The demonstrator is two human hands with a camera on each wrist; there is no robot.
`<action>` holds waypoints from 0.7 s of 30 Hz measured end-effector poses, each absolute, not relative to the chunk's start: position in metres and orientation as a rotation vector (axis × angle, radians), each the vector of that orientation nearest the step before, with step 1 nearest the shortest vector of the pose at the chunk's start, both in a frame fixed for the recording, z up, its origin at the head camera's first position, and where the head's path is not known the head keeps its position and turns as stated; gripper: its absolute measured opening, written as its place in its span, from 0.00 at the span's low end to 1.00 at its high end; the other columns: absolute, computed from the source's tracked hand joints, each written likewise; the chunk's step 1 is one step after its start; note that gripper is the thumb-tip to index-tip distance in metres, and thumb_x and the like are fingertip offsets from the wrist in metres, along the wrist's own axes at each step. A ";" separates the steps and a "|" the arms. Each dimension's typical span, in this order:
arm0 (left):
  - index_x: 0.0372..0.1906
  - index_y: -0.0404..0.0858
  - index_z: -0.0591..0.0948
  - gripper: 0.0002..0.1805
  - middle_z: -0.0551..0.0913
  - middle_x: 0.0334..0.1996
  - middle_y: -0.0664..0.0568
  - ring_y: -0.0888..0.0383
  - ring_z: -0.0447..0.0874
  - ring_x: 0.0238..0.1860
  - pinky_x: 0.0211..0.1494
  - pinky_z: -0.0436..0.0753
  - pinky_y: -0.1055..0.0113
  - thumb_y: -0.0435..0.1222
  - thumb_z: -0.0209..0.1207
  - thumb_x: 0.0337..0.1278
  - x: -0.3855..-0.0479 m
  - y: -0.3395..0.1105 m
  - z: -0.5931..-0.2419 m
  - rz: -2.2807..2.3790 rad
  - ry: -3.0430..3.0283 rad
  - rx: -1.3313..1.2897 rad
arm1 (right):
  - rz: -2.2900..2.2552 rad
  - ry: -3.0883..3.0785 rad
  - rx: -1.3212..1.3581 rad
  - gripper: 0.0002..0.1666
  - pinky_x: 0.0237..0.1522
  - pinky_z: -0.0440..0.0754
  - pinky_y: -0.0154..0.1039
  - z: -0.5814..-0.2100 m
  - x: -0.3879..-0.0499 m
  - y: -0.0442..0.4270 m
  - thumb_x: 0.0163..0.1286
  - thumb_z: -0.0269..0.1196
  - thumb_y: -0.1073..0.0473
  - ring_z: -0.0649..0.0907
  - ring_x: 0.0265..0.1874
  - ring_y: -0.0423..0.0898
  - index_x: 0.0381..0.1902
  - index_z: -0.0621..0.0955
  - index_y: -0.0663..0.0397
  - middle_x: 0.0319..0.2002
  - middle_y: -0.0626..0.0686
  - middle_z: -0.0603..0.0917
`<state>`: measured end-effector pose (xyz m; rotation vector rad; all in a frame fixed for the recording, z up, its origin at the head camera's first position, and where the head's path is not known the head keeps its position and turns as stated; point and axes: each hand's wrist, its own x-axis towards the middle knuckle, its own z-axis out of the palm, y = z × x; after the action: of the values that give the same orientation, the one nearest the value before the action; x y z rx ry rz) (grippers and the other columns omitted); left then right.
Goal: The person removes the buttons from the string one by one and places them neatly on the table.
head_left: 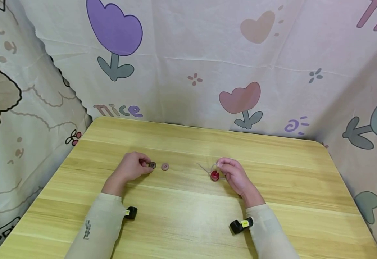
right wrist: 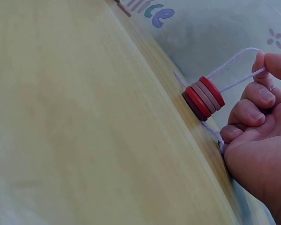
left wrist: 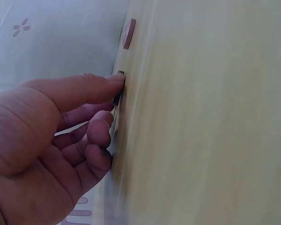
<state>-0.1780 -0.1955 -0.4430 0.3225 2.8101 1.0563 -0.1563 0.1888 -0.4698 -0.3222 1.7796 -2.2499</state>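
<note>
On the wooden table, my left hand (head_left: 132, 166) pinches a dark brown button (head_left: 152, 165) by its edge, between thumb and fingers. Just right of it lies a pinkish-brown button (head_left: 165, 166), flat and untouched. My right hand (head_left: 235, 175) pinches a pale string (right wrist: 234, 58) between thumb and forefinger. From that string hangs a stack of several buttons (right wrist: 203, 98), red, pinkish and dark ones pressed face to face. The right wrist view shows the stack tilted close to the tabletop, with a loose string end trailing below it.
The light wooden table (head_left: 182, 219) runs back to a printed cloth (head_left: 175, 93) hung behind it and at both sides. Small black cameras (head_left: 131, 213) are strapped at both wrists, over beige sleeves (head_left: 99, 223).
</note>
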 end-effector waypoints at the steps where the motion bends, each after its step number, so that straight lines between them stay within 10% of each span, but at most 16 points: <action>1: 0.36 0.33 0.86 0.11 0.78 0.24 0.52 0.55 0.74 0.27 0.34 0.74 0.60 0.33 0.74 0.48 -0.178 -0.196 -0.442 1.057 2.810 0.314 | -2.248 1.781 -0.322 0.11 0.42 0.67 0.39 -0.470 -0.156 0.189 0.73 0.54 0.64 0.67 0.33 0.47 0.37 0.74 0.73 0.26 0.48 0.67; 21: 0.44 0.30 0.84 0.16 0.78 0.28 0.50 0.53 0.75 0.29 0.34 0.77 0.61 0.33 0.71 0.51 -0.190 -0.141 -0.416 1.210 2.702 0.417 | -2.245 1.783 -0.321 0.11 0.41 0.66 0.39 -0.470 -0.157 0.190 0.73 0.55 0.64 0.67 0.33 0.47 0.37 0.76 0.70 0.25 0.48 0.66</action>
<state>-0.1905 -0.1405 -0.4160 0.4168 2.7018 1.2095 -0.1566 0.1898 -0.4703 -0.3213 1.7831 -2.2450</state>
